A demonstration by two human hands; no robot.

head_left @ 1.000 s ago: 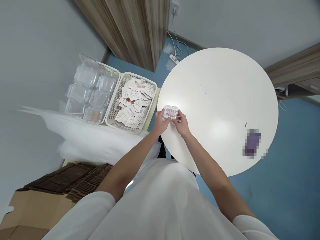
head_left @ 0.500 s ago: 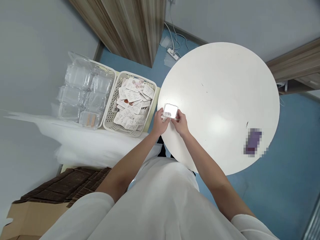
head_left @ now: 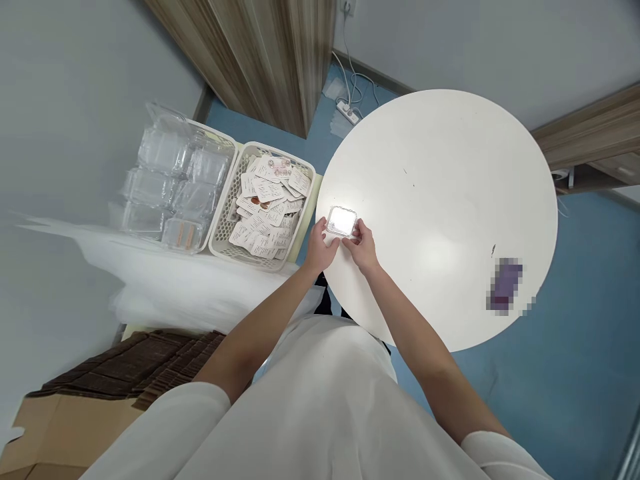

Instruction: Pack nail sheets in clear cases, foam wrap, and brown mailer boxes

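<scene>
A small clear plastic case (head_left: 343, 221) with a bright glare on its top is at the near left edge of the round white table (head_left: 450, 153). My left hand (head_left: 320, 247) grips its left side, thumb at the near edge. On the right side, my right hand (head_left: 363, 247) has its fingers closed on the case. Glare hides what lies inside. To the left, a white basket (head_left: 216, 241) holds many printed cards (head_left: 269, 191), some with small round items.
Another basket (head_left: 231, 150) at the left holds stacked clear cases (head_left: 163, 151). White sheeting (head_left: 170, 287) and brown cardboard (head_left: 75, 427) lie nearer me. A blurred purple object (head_left: 506, 285) rests on the table's right side. A power strip (head_left: 347, 112) is on the floor.
The view has shifted slightly, and the glare on the case covers a different part of it. Both hands keep their hold on the case.
</scene>
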